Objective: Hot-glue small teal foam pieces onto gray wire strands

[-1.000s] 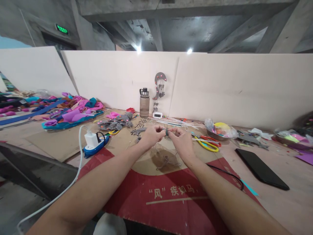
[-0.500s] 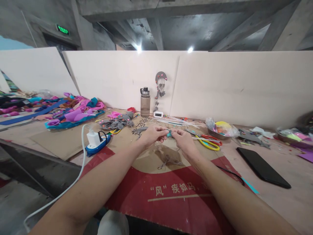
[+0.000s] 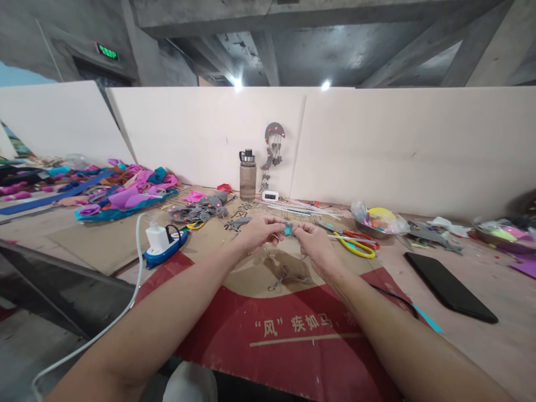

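Between my two hands is a small teal piece (image 3: 288,229), perhaps felt, with some grey at its upper edge; its exact kind is too small to make out. My left hand (image 3: 262,231) pinches its left side between thumb and finger. On its right side, my right hand (image 3: 310,237) grips it the same way. Below the hands, thin grey cords (image 3: 287,274) lie loosely on the printed cardboard sheet (image 3: 234,329). Yellow-handled scissors (image 3: 355,245) and a red-handled pair (image 3: 365,239) lie just right of my right hand.
A black phone (image 3: 448,287) lies on the right. Left are a blue power strip (image 3: 165,251) with white charger and a heap of coloured felt (image 3: 129,195). Behind stand a bottle (image 3: 248,178), a small clock (image 3: 270,196) and a hanging grey moon ornament (image 3: 274,137). A bowl (image 3: 379,226) holds bagged pieces.
The teal piece has turned slightly between my fingers, so more of it shows. Both hands keep their pinch and stay in nearly the same place.
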Demonstrator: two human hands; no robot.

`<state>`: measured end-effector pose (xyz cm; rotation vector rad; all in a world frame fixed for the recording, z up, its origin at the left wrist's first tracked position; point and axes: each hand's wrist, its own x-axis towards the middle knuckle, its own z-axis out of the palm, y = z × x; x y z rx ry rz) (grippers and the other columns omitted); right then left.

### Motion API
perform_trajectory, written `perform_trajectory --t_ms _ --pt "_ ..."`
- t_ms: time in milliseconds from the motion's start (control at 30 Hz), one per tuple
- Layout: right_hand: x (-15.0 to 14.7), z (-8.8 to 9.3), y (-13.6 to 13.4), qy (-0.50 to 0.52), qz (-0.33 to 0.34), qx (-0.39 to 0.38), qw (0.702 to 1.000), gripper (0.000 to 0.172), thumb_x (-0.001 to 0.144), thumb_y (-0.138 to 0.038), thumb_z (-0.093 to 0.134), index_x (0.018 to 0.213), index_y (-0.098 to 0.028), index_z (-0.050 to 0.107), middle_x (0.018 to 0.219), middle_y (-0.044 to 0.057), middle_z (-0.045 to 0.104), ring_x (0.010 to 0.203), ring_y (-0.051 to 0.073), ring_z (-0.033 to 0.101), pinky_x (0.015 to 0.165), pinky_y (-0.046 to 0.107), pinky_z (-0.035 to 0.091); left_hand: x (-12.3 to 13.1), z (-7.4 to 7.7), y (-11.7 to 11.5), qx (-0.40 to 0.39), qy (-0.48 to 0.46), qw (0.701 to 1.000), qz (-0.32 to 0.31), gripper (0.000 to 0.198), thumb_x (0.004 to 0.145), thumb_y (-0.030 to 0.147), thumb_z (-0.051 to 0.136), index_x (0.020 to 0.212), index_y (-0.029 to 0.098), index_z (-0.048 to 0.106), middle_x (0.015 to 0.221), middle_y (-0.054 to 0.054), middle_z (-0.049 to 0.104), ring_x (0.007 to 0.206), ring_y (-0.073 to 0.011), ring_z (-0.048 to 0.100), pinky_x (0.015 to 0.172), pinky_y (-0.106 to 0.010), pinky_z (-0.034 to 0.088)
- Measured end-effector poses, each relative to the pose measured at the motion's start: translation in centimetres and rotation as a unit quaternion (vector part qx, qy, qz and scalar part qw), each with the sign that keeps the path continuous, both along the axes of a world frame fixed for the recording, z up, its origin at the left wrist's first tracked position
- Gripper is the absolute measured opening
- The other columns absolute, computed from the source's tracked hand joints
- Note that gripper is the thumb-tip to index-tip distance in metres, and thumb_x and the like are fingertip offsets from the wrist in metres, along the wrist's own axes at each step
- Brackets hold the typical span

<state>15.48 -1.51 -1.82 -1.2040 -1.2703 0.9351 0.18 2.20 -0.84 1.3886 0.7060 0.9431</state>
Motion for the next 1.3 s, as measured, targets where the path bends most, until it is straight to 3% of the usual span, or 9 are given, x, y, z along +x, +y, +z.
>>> perform_trajectory --t_ms 167,400,567,700,900,1033,1300 --pt "0.03 -0.22 0.15 -0.009 -0.006 0.003 1.000 0.022 0.065 -0.038 0.057 0.073 -0.018 0.057 0.050 -0.009 0.037 0.041 0.006 0.021 0.040 0.022 0.016 -0.34 0.04 0.00 0.003 -0.024 0.999 -0.035 0.023 0.073 0.032 0.067 0.078 0.010 0.063 0.063 -0.004 0.062 0.053 -0.0086 0.057 0.047 -0.019 0.042" --pt "-0.39 -0.13 -0.23 -0.064 -0.025 0.044 0.997 0.019 0.066 -0.036 0.054 0.070 -0.018 0.057 0.058 -0.005 0.050 0.047 0.007 0.031 0.045 0.023 0.025 0.04 -0.36 -0.11 0.023 0.017 1.000 0.010 0.022 0.071 0.030 0.070 0.078 0.011 0.061 0.059 -0.002 0.059 0.051 -0.0086 0.056 0.044 -0.018 0.041" --pt "-0.83 0.15 -0.78 -0.077 -0.030 0.027 0.996 0.018 0.068 -0.036 0.053 0.071 -0.018 0.056 0.051 -0.007 0.042 0.044 0.006 0.025 0.044 0.023 0.020 0.20 -0.34 -0.09 0.034 0.034 0.999 0.027 0.016 0.074 0.026 0.066 0.075 0.010 0.060 0.052 0.000 0.056 0.043 -0.0068 0.051 0.040 -0.017 0.038" --pt "-0.89 0.12 -0.76 -0.019 0.001 0.006 1.000 0.020 0.067 -0.039 0.056 0.071 -0.019 0.053 0.046 -0.010 0.034 0.041 0.006 0.021 0.042 0.022 0.016 0.01 0.00 -0.06 -0.016 0.004 1.000 0.004 0.018 0.073 0.026 0.068 0.072 0.010 0.060 0.051 0.001 0.057 0.041 -0.0052 0.050 0.039 -0.015 0.037" --pt "-0.49 0.35 -0.65 0.043 0.017 -0.024 0.999 0.025 0.065 -0.042 0.060 0.069 -0.019 0.051 0.044 -0.011 0.029 0.039 0.005 0.019 0.038 0.020 0.016 -0.40 -0.06 0.48 -0.054 -0.044 0.996 -0.054 0.022 0.073 0.028 0.069 0.077 0.007 0.063 0.065 -0.006 0.066 0.054 -0.0089 0.061 0.049 -0.017 0.048" --pt "-0.40 0.38 -0.71 0.043 0.013 -0.017 0.999 0.025 0.064 -0.042 0.061 0.070 -0.019 0.051 0.044 -0.011 0.029 0.038 0.005 0.019 0.037 0.020 0.016 -0.37 -0.19 0.57 -0.049 -0.050 0.997 -0.036 0.020 0.073 0.024 0.069 0.083 0.008 0.063 0.070 -0.007 0.068 0.058 -0.0120 0.065 0.051 -0.020 0.051" --pt "-0.46 -0.39 -0.31 0.009 -0.012 -0.012 1.000 0.023 0.066 -0.039 0.059 0.074 -0.019 0.054 0.047 -0.010 0.032 0.040 0.005 0.021 0.040 0.021 0.018 -0.15 0.27 -0.34 -0.018 -0.006 1.000 0.014 0.018 0.073 0.023 0.068 0.081 0.011 0.058 0.061 -0.004 0.065 0.052 -0.0130 0.064 0.048 -0.021 0.050"
